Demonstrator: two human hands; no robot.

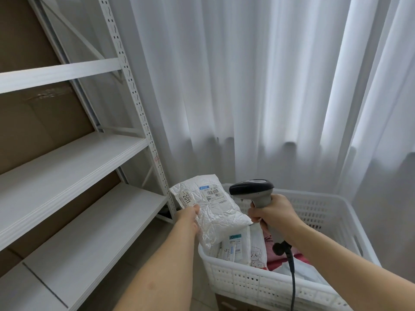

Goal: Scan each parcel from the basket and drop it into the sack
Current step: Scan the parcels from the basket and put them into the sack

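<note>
My left hand point(187, 217) grips the left edge of a crinkled white parcel point(215, 212) and holds it up over the basket's left corner, labels facing up. My right hand point(272, 214) grips the handle of a grey and black barcode scanner point(251, 189), whose head points left toward the parcel's label. Its black cable point(292, 279) hangs down across the basket. The white perforated plastic basket point(251, 286) stands below and holds several more parcels point(238, 248), white and pink ones. No sack is in view.
White metal shelving point(74, 167) with bare shelves stands at the left, brown cardboard behind it. A white curtain point(258, 97) hangs behind the basket. The basket seems to rest on a brown box point(226, 305) at the bottom edge.
</note>
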